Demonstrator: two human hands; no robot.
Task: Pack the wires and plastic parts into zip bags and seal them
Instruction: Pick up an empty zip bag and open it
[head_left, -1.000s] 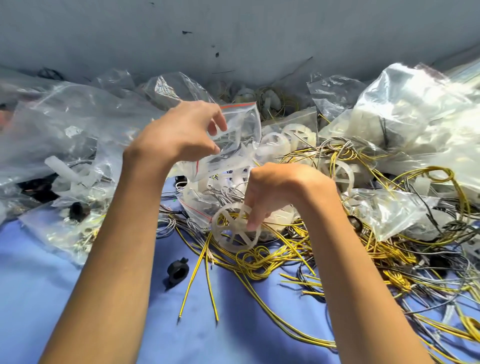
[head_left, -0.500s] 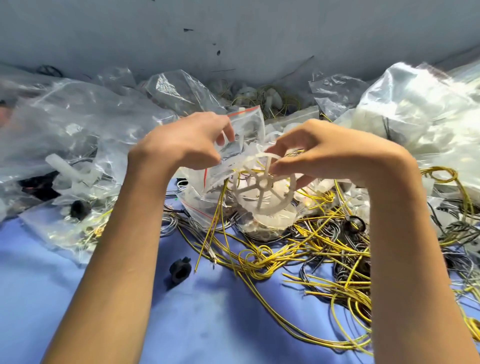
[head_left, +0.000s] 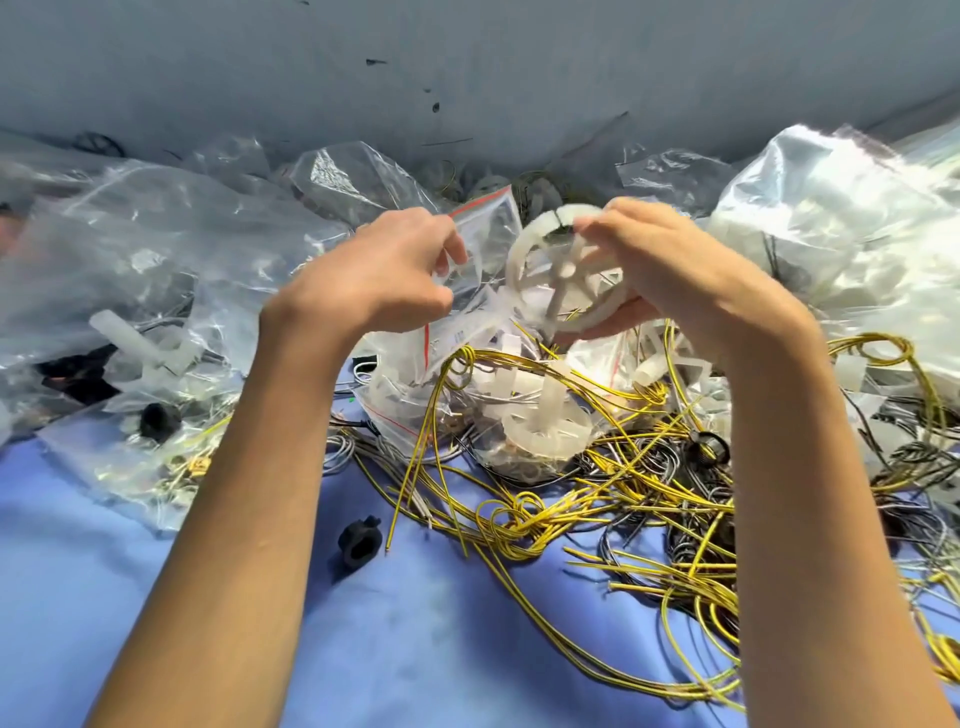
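Observation:
My left hand pinches the mouth of a small clear zip bag with a red seal strip, held up over the pile. My right hand grips a white spoked plastic wheel by its rim, right beside the bag's opening. Yellow wires hang down from below the bag and wheel. Under both hands lies another filled zip bag holding white plastic parts. A tangle of yellow and grey wires spreads over the blue cloth to the right.
Large clear bags of parts are heaped at the left, and a big bag of white parts at the right. A black plastic nut lies on the blue cloth. A grey wall rises behind.
My right hand picked the white wheel off the pile and lifted it up beside the bag's mouth. My left hand stayed pinching the bag, raising it slightly.

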